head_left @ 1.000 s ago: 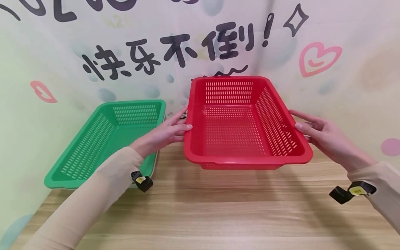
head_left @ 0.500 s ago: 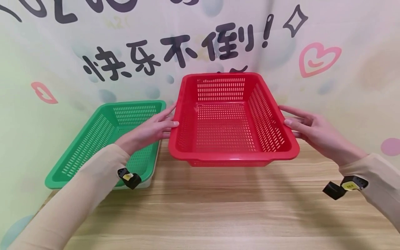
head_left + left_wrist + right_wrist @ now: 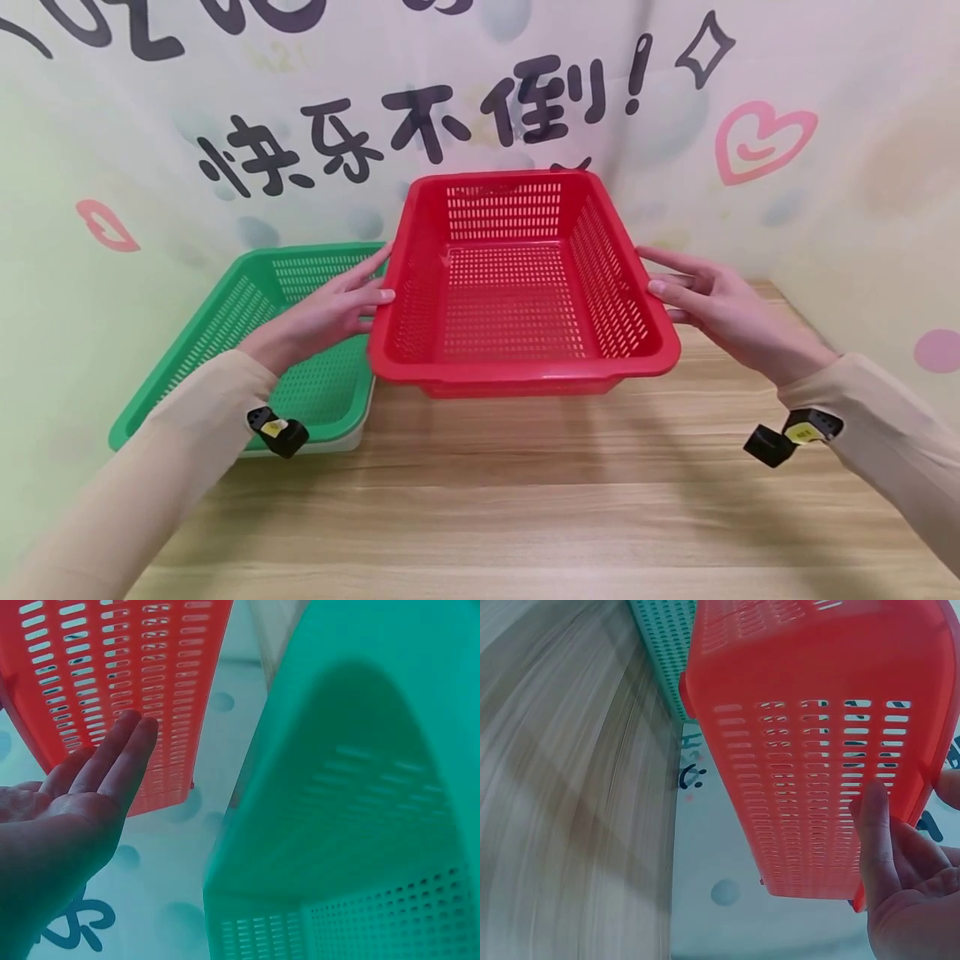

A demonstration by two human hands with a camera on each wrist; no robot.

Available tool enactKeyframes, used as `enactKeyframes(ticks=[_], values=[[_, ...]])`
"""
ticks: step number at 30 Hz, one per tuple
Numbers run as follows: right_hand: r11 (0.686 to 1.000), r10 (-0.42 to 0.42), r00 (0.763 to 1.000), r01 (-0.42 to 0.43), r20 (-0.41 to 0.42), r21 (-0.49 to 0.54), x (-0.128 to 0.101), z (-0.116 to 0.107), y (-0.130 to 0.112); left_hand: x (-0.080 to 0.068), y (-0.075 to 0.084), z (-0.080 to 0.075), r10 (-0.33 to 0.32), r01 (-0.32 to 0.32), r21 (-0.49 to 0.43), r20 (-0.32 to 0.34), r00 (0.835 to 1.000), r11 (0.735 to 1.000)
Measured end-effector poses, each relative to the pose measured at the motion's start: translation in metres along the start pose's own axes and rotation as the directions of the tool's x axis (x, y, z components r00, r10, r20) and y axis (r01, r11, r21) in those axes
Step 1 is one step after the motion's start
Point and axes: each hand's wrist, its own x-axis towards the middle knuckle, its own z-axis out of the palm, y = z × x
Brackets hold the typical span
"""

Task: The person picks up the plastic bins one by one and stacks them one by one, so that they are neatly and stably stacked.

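A red slotted plastic basket (image 3: 525,373) hangs above the wooden table, level, held between both hands. My left hand (image 3: 371,279) holds its left rim, thumb on top and straight fingers along the side wall; the left wrist view shows those fingers (image 3: 124,746) against the red basket (image 3: 112,667). On the opposite rim my right hand (image 3: 660,279) has the same hold, and its fingers (image 3: 877,825) lie flat on the red wall (image 3: 817,750). A green basket (image 3: 217,342) sits on the table at the left, partly under my left forearm.
The green basket (image 3: 360,787) rests inside a white one whose edge (image 3: 352,437) shows beneath it. A printed backdrop (image 3: 825,208) closes off the back and both sides. Bare wooden table (image 3: 487,500) stretches in front and to the right.
Both hands have carried the red basket to the left and a little farther back; its left edge now overlaps the green basket's right side. The green basket has not moved.
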Motion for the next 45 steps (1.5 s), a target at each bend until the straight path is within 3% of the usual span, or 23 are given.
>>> enactKeyframes(ticks=[8,16,25,32,45], values=[[0.999,-0.026,1.0,0.025,-0.004,-0.041,0.011,0.012,-0.004,-0.012,0.003,-0.01,0.001,-0.001,0.003,-0.005,1.0,1.0],[0.999,-0.037,0.999,0.037,0.002,-0.021,0.015,0.018,-0.007,-0.019,0.003,-0.016,0.007,-0.007,-0.005,-0.008,1.0,1.0],[0.999,-0.045,0.999,0.045,0.011,-0.004,0.018,0.024,-0.011,-0.025,0.002,-0.021,0.03,-0.03,-0.088,-0.007,1.0,0.996],[0.999,-0.043,0.999,0.043,0.014,0.003,0.021,0.03,-0.013,-0.032,0.004,-0.026,0.023,-0.025,-0.067,-0.029,0.999,0.997],[0.999,-0.023,1.0,0.023,0.003,-0.037,0.028,0.043,-0.02,-0.045,0.002,-0.041,0.084,-0.077,-0.157,0.033,0.996,0.985]])
